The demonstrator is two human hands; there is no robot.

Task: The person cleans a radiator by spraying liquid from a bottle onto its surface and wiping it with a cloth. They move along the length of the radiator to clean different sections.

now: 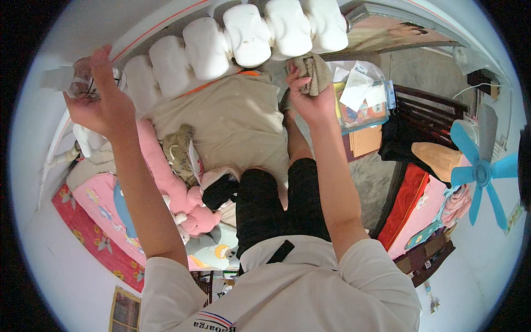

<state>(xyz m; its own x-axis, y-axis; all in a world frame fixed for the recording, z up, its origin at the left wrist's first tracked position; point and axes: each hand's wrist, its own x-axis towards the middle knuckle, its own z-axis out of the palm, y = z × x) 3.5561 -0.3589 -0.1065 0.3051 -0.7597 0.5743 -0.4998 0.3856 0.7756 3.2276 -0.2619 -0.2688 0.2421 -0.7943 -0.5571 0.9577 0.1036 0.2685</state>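
Observation:
At the upper left, my left hand (105, 99) is closed around a clear bottle-like container (83, 81) with a whitish end; the fingers hide part of it. A bunched grey-brown cloth (316, 74) is gripped in my right hand (313, 97), just below a row of white, rounded, cushion-like blocks (249, 35). Whether the cloth touches the blocks I cannot tell. Below the blocks a beige sheet (236, 116) spreads out before me. On its left side lie a long pink plush toy (178, 193) and a crumpled olive-brown cloth item (180, 153).
A clear storage box (379, 122) topped with papers (356, 89) stands right of the sheet. Farther right are a dark wooden slatted frame (431, 101), a blue-bladed fan (482, 172) and pink bedding (431, 207). A large picture panel (398, 35) leans at the upper right.

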